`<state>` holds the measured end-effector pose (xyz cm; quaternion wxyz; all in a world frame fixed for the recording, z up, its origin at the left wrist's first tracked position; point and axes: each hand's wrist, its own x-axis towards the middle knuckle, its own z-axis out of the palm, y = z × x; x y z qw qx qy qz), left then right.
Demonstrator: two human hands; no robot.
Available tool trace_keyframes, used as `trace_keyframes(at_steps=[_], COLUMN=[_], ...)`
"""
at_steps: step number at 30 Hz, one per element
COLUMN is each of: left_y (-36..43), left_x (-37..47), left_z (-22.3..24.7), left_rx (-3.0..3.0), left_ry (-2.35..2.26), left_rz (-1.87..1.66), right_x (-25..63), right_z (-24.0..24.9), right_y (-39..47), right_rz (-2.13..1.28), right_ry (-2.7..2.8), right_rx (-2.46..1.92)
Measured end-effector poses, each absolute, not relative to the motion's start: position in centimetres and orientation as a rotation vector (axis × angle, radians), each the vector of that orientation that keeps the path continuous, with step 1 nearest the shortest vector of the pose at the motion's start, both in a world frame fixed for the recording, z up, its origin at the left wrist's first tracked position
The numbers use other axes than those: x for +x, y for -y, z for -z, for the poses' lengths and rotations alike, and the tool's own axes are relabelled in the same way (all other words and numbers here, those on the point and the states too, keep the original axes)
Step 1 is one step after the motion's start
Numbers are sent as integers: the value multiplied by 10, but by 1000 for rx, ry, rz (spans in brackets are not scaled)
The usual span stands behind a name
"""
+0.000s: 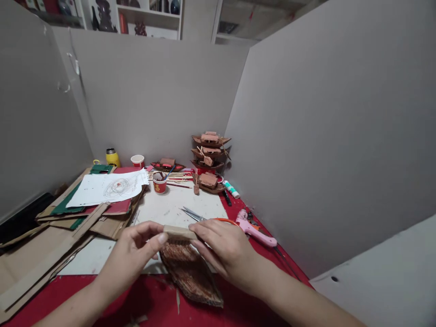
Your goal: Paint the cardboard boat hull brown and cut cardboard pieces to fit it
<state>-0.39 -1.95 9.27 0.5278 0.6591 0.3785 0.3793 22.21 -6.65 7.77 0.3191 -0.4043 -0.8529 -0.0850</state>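
Between my hands is a short strip of cardboard (179, 232), pale brown and slightly bent. My left hand (138, 250) pinches its left end between thumb and fingers. At the other end, my right hand (221, 247) grips it, the fingertips resting on top. Directly below lies a brown-painted boat hull (194, 272), pointed toward me, its far part hidden by the strip and hands. I cannot tell whether the strip touches the hull. Scissors (194, 214) with orange handles lie just beyond my right hand, which partly covers them.
A pink glue gun (255, 229) lies to the right. Cardboard sheets (37, 268) and a sketched paper (109, 188) are piled at left. Behind stand a red paper cup (159, 182) with a brush, stacked model boats (210, 152) and a yellow bottle (112, 157). Grey partitions (153, 91) enclose the table.
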Motion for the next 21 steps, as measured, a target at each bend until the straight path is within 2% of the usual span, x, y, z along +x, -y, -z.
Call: trace_keyframes(at_steps=[5,11,13,16,21], left_y=[18,13,8,2,0], left_x=[5,8,6,0,-9], left_z=[-76,-64,-66,-72,-82], left_rx=[1428,1130,1027,903,836], left_ry=[-840,-765,-769,-788,-795], left_rz=[-850,-821,-933,-1091,-1210], right_x=[217,236,249,267,274], right_z=[-74,-68,-65,-55,-35], right_y=[62,54,51,47,43], right_rz=[336,110,77,-4,-68], right_ry=[2287,2227,2144,2156,2196], right_rx=[-1018,-972,-1189,-1912,-2089])
